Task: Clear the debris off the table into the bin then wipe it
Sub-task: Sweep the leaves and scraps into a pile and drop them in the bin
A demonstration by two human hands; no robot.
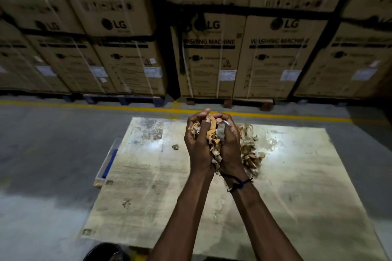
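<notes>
My left hand [196,144] and my right hand [230,144] are cupped together above the far middle of the table [159,176]. Between them they grip a bundle of tan paper and cardboard scraps [212,133]. More of this debris [251,154] lies in a pile on the table just right of my right hand. One small scrap [175,147] sits left of my hands, and another [126,202] lies nearer the front left. A black bin [106,253] shows at the bottom edge, left of my left forearm.
A clear plastic tray with a blue item [107,161] sits on the floor by the table's left edge. Stacked washing-machine cartons [210,57] on pallets line the far side behind a yellow floor line [84,105]. Grey concrete floor surrounds the table.
</notes>
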